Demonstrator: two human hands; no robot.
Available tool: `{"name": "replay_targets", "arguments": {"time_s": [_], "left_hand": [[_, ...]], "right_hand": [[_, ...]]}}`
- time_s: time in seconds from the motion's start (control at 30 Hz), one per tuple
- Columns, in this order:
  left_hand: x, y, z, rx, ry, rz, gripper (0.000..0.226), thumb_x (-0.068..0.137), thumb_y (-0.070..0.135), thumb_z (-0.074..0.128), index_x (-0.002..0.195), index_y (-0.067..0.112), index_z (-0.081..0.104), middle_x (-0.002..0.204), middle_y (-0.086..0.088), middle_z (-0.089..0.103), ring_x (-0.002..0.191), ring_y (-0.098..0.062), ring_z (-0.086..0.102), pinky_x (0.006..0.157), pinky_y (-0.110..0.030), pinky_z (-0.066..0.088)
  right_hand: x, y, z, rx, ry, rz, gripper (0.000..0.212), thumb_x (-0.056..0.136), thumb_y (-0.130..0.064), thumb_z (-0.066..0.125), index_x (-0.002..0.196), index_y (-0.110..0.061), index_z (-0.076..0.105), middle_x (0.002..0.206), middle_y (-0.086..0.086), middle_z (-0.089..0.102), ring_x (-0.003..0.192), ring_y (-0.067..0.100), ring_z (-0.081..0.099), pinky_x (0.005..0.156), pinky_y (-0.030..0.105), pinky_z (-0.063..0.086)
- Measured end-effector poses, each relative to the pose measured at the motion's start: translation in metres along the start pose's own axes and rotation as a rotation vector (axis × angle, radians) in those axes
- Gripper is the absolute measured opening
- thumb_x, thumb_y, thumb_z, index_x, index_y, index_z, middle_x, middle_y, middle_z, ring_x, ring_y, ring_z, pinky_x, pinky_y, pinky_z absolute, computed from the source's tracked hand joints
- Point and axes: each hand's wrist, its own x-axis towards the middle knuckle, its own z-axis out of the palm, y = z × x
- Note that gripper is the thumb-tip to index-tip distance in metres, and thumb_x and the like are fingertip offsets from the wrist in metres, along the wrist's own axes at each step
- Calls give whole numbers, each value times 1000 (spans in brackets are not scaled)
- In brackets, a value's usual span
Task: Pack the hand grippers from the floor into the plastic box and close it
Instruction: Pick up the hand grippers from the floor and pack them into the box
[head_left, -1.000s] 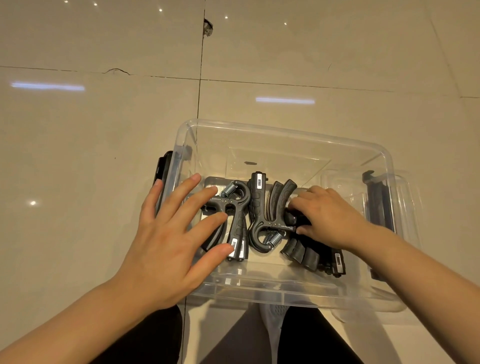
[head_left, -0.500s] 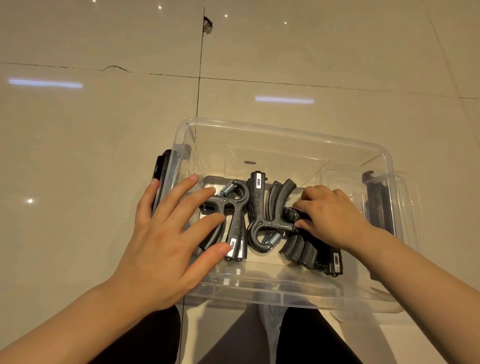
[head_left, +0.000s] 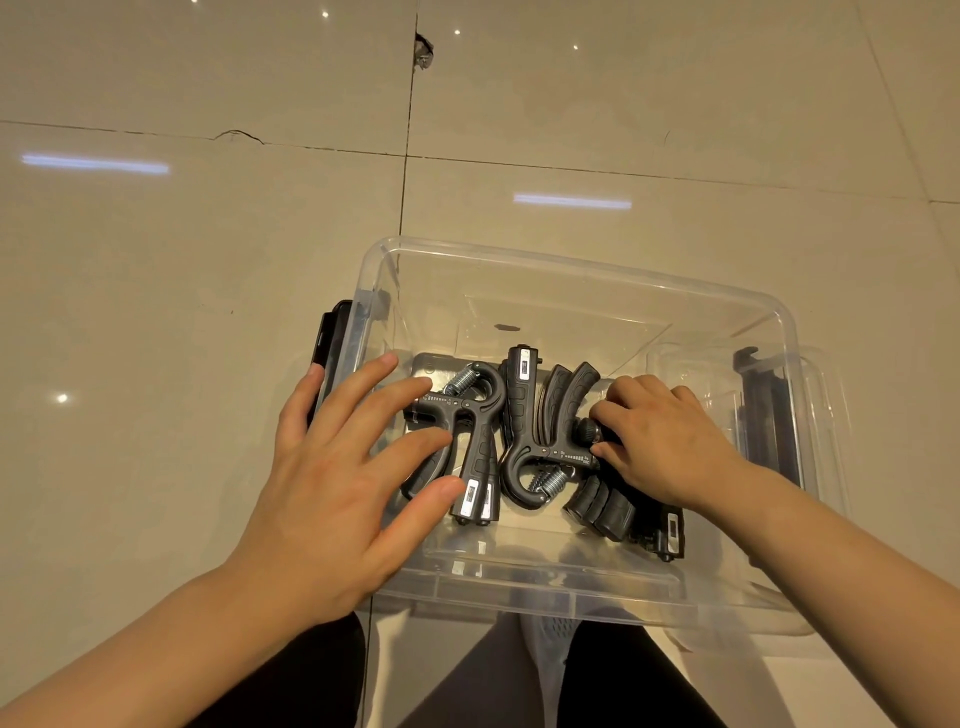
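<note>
A clear plastic box (head_left: 571, 260) stands open on the tiled floor in front of me. Several black hand grippers with steel springs lie on its bottom: one at the left (head_left: 470, 415), one in the middle (head_left: 540, 441), more at the right (head_left: 618, 512). My left hand (head_left: 337, 483) hovers over the box's left side with fingers spread and straight, above the left hand gripper. My right hand (head_left: 670, 441) is inside the box, fingers curled round the knob end of the middle hand gripper.
The clear lid (head_left: 826, 395) lies under or beside the box at the right, with a black latch (head_left: 763, 415) showing through the wall. Another black latch (head_left: 330, 348) sits on the box's left side. My legs (head_left: 467, 686) are just below the box.
My right hand has shifted slightly on the middle hand gripper. My left hand has stayed spread over the left side.
</note>
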Motion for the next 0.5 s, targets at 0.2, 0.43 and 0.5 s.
{"name": "replay_targets", "arguments": {"time_s": [0.2,0.43,0.5], "left_hand": [[0,-1,0,-24,4,-7,50,94,54,30,104,24,69,133,0,53,137,-20,31,111,-57,17],[1,-1,3,-20,37,-28,43,90,50,38,101,24,70,130,0,54,136,-20,33,111,-55,17],[1,-1,4,-6,52,-26,38,87,47,43,99,23,70,129,-1,56,135,-21,34,110,-56,18]], "right_hand": [[-1,0,-2,-14,11,-2,40,93,-49,44,125,-25,50,125,-1,45,119,21,39,93,37,32],[-1,1,-4,93,-51,44,59,87,-58,48,137,-28,39,147,2,26,135,23,23,106,39,25],[-2,3,-6,61,-34,69,64,85,-59,51,139,-27,35,151,4,19,138,24,17,108,40,23]]}}
